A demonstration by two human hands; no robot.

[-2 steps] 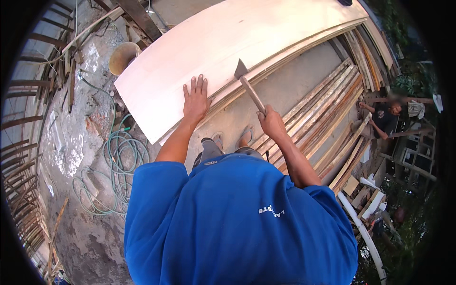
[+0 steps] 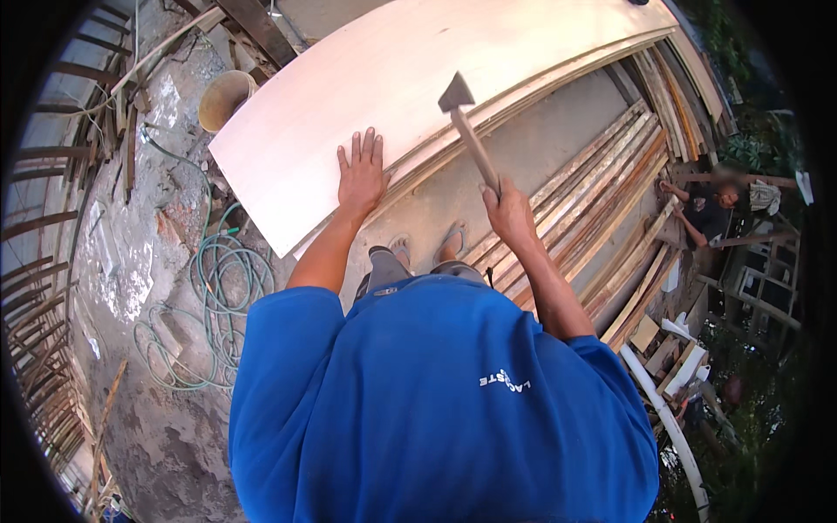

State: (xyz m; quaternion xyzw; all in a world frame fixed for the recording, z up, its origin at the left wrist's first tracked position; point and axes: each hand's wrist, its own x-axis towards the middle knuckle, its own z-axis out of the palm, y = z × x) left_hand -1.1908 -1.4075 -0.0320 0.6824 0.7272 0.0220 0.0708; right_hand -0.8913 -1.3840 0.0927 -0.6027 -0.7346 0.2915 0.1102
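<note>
My left hand (image 2: pixel 363 181) lies flat near the close edge of a pale plywood sheet (image 2: pixel 323 105), fingers stretched out. The sheet tops a stack of similar boards whose layered edges show along the near side. My right hand (image 2: pixel 510 213) is wrapped round the wooden handle of a hatchet (image 2: pixel 475 148). Its dark, wedge-shaped head is raised over the sheet's near edge, to the right of my left hand. Whether the head touches the wood is hard to judge from this angle.
Long timber strips (image 2: pixel 602 192) lie on the ground at right, and a person (image 2: pixel 706 213) sits beyond them. A green hose (image 2: pixel 222 275) is coiled at left. A bucket (image 2: pixel 224 100) stands by the sheet's left end. My feet are below the stack.
My right hand has lifted a little and moved slightly right, carrying the hatchet head up off the sheet's edge. My left hand stays put on the plywood.
</note>
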